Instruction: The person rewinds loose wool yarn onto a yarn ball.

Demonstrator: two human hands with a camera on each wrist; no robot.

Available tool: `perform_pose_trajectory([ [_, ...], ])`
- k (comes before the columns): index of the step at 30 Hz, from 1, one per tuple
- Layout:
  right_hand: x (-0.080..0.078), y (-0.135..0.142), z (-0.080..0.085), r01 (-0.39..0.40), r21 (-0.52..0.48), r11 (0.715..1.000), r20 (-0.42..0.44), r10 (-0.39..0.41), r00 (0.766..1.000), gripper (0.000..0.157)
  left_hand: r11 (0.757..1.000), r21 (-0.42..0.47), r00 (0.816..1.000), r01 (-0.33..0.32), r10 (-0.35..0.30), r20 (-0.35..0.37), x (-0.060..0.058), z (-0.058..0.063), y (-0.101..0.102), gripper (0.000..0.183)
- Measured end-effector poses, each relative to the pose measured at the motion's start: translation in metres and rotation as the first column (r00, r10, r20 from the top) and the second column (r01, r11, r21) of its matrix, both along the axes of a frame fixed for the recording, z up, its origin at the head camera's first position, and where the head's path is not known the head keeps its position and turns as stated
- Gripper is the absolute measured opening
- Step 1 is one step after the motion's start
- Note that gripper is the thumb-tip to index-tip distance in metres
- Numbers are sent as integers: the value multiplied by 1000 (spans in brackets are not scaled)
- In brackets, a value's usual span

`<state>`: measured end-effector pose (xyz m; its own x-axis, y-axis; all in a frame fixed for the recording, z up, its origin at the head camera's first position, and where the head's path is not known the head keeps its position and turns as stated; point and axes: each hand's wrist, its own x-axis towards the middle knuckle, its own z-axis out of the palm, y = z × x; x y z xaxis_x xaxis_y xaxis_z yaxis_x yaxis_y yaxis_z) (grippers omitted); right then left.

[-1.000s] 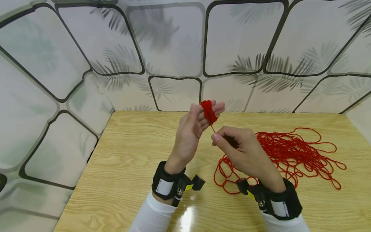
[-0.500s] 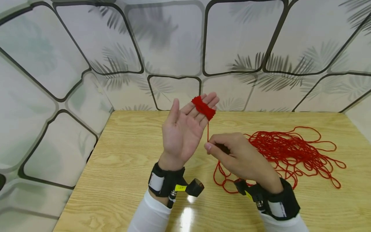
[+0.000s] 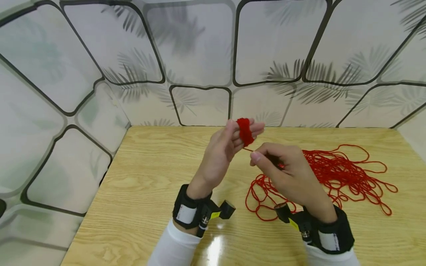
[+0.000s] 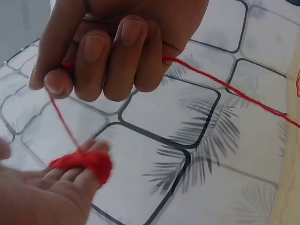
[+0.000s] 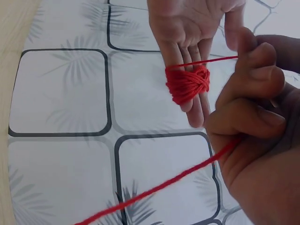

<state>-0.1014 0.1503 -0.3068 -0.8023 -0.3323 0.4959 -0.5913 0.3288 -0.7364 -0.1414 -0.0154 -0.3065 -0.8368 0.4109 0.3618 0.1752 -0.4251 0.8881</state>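
Note:
Red yarn (image 3: 245, 132) is wound in a thick band around the straight fingers of my left hand (image 3: 216, 159), palm turned up. In the right wrist view the wound yarn (image 5: 187, 85) shows crossing strands around the fingers. My right hand (image 3: 289, 170) pinches the strand between thumb and index finger, its other fingers curled over it. From that pinch a short taut length runs to the band. The left wrist view shows my right hand (image 4: 126, 51) with the strand (image 4: 234, 91) leaving the far side of its curled fingers.
A loose tangled heap of red yarn (image 3: 342, 173) lies on the right of the wooden table (image 3: 139, 177), with loops spreading toward the middle. A patterned wall (image 3: 199, 44) stands behind the table. Each wrist wears a black strap with a small camera (image 3: 227, 209).
My left hand turned palm-up toward the camera, then rolled back and moved right. The right hand dipped left, then shifted right and slightly up, still pinching the strand, which swung around the fingers.

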Motion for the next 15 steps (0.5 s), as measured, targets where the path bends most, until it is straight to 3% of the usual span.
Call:
perform_pose_trajectory([
  [2,0,4,1,12,-68,998,-13,-13,1000,17,990,-126,997,71,-69,17,3,3,-3,55],
  [6,-4,13,0,9,-233,972,-21,-14,1000,16,945,-232,972,231,-213,101,4,6,-13,55],
  [8,-8,15,-2,18,-299,954,-23,-27,999,15,923,-230,951,307,-287,117,4,7,-16,55],
  [11,-13,17,-6,63,-318,946,-28,-76,997,13,905,-183,923,384,-367,117,4,7,-19,55],
  [15,-19,15,-10,82,-327,941,-30,-97,995,12,911,-108,914,398,-383,135,5,7,-19,52],
])
